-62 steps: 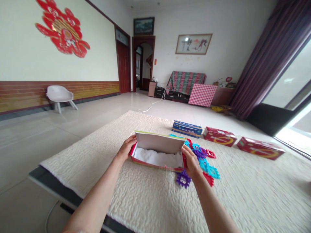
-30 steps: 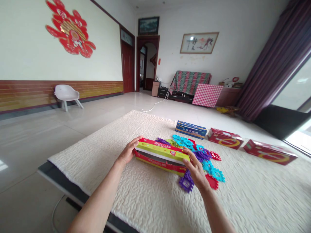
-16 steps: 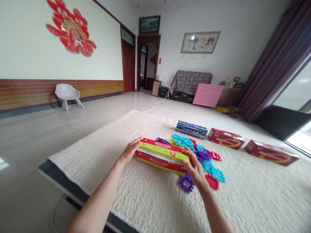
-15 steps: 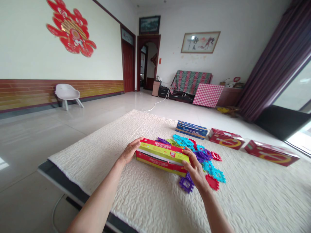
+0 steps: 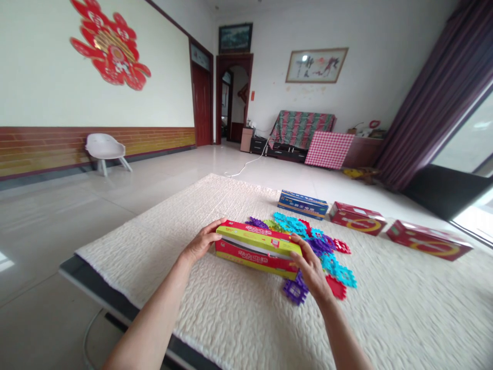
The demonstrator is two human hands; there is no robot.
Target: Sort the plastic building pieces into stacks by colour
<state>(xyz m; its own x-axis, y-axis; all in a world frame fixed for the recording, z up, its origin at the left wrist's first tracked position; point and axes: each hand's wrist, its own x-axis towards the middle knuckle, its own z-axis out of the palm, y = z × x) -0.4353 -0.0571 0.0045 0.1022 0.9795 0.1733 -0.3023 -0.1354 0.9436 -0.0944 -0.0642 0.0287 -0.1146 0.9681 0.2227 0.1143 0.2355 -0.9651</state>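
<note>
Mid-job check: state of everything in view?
Red-and-green box, lid down, slim gap along front
Left hand, grip on box's left end
Right hand, grip on its right end
Plastic pieces, loose, behind and beside box
Blue box, looks shut
Middle red box, looks shut
Rightmost red box, looks shut
Red door, looks shut

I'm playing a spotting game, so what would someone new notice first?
Probably the big red decoration high on the left wall. Next, perhaps, the red-and-green box in the middle, between the left hand and right hand, with bright plastic pieces beside and behind it.
</note>
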